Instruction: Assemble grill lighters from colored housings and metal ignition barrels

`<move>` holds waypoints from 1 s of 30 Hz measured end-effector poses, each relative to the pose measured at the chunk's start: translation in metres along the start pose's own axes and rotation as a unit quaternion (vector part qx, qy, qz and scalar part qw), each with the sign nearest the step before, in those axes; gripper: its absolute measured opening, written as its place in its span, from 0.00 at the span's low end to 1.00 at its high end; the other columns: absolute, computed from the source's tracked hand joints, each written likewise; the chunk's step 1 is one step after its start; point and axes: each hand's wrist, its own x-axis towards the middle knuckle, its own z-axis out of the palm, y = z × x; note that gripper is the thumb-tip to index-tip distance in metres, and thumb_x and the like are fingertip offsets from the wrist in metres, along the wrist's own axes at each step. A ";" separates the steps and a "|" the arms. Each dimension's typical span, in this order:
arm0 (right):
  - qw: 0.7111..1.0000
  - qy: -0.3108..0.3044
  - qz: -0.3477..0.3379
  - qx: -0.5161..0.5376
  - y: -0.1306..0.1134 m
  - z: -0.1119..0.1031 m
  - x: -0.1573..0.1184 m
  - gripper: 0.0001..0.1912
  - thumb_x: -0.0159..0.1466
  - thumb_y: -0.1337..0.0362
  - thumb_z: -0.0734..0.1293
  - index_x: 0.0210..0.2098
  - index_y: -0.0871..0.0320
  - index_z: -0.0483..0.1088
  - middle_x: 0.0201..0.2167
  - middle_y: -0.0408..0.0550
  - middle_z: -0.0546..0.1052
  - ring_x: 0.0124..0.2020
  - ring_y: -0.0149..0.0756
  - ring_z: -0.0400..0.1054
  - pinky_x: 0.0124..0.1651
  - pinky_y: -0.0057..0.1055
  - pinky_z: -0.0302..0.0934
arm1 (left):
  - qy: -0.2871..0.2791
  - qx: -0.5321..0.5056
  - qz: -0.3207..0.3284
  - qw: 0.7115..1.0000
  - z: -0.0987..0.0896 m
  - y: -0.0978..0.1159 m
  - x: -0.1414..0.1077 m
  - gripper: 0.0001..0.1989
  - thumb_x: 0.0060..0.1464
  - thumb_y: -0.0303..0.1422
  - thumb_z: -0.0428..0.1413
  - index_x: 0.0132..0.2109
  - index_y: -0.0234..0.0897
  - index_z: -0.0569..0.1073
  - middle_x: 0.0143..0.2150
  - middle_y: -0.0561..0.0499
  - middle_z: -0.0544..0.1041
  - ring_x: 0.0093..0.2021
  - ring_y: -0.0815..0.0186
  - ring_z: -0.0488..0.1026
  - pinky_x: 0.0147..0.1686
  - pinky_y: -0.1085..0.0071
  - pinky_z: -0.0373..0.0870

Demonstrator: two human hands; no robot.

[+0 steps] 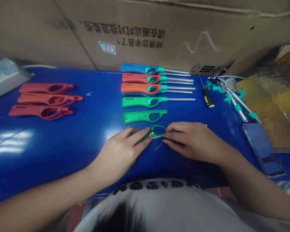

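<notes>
A green lighter half shell (159, 127) lies on the blue table in front of me, with its trigger loop showing between my hands. My left hand (125, 145) is closed on its handle end, which the fingers mostly cover. At the nozzle end, my right hand (193, 140) has its fingers pinched on the shell. A small metal tip shows past the back of that hand; what it belongs to is hidden. A thin wire (159, 146) sticks out below the right fingertips. Just beyond lies another green half shell (145, 116), hollow side up.
Behind are several assembled lighters (140, 102) with metal tubes. Red shells (42, 111) lie left. A screwdriver (208, 97), loose tubes with teal parts (236, 104) and a phone-like slab (263, 151) are right. A cardboard box (145, 19) walls the back; a white box (8, 75) stands left.
</notes>
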 end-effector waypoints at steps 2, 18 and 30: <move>1.000 -0.004 -0.001 -0.012 -0.001 0.000 0.001 0.13 0.72 0.61 0.63 0.42 0.56 0.79 0.42 0.47 0.81 0.38 0.35 0.76 0.35 0.31 0.62 | -0.005 0.011 0.002 1.000 0.000 0.002 -0.002 0.18 0.66 0.25 0.50 0.59 0.32 0.76 0.62 0.44 0.75 0.54 0.54 0.76 0.51 0.58 0.79; 0.998 0.063 0.005 -0.031 -0.001 0.001 0.006 0.15 0.72 0.60 0.62 0.35 0.55 0.78 0.36 0.43 0.81 0.34 0.30 0.74 0.37 0.28 0.61 | -0.009 0.167 0.026 0.986 0.006 0.019 -0.002 0.26 0.56 0.16 0.49 0.59 0.29 0.76 0.62 0.38 0.74 0.57 0.48 0.77 0.50 0.57 0.81; 0.817 0.123 0.537 -0.171 0.102 -0.042 -0.034 0.24 0.63 0.64 0.63 0.58 0.58 0.72 0.53 0.62 0.76 0.46 0.52 0.75 0.38 0.39 0.67 | -0.010 0.104 0.013 0.994 0.012 0.010 -0.005 0.22 0.62 0.24 0.52 0.61 0.31 0.74 0.64 0.39 0.72 0.57 0.46 0.77 0.50 0.51 0.81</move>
